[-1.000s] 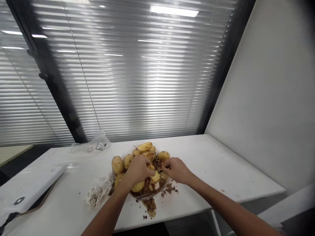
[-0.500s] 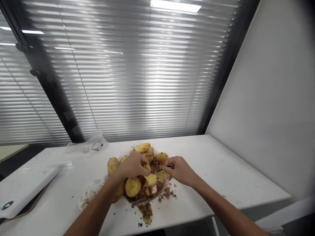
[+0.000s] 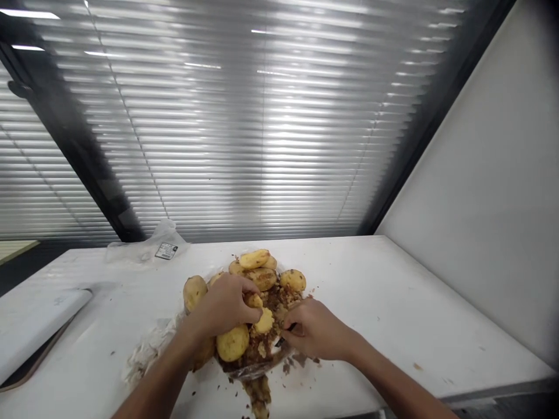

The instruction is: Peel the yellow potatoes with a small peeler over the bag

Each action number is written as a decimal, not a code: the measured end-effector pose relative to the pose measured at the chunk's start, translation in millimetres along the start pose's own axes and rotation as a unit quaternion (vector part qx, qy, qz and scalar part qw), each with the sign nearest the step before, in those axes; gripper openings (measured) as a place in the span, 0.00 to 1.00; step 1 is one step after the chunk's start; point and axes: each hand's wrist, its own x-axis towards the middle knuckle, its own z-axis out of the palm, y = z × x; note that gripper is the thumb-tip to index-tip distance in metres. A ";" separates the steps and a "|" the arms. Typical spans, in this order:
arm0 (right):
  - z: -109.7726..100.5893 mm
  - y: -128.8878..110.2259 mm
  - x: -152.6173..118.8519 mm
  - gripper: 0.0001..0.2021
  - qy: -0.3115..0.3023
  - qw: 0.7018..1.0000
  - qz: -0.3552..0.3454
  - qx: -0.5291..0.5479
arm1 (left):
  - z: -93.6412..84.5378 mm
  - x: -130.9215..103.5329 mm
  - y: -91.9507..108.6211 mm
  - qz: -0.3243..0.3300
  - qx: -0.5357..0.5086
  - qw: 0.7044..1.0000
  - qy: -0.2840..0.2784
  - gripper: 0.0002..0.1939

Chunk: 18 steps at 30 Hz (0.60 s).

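Observation:
Potatoes (image 3: 232,343), some peeled to yellow flesh, lie around a heap of brown peelings (image 3: 279,298) on clear plastic. My left hand (image 3: 231,301) is closed around a yellow potato piece (image 3: 254,300) at the heap's left. To the right, my right hand (image 3: 305,327) pinches a small dark tool (image 3: 280,342), largely hidden by the fingers, low over the peelings. A cut yellow piece (image 3: 264,321) sits between the hands. Behind them a peeled potato (image 3: 254,258) rests on top of others.
A clear plastic bag (image 3: 151,247) with a label lies at the back left. Crumpled white cloth or tissue (image 3: 151,349) is beside my left forearm. A white flat device (image 3: 41,331) stands at the far left. Wet brown scraps (image 3: 258,396) spread towards the front of the white table (image 3: 349,279).
My right hand has moved down and closer in with the dark tool. My left hand keeps hold of the potato piece. The camera view has shifted slightly.

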 end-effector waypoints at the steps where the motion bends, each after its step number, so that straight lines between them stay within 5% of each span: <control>1: 1.3 1.7 2.1 0.09 -0.004 1.000 -0.003 -0.009 | 0.6 -0.3 -0.1 -0.001 0.004 1.000 0.003 0.06; 18: 4.4 4.8 9.5 0.07 0.003 1.000 0.027 -0.008 | 2.3 -4.4 1.6 -0.012 -0.006 1.000 0.007 0.05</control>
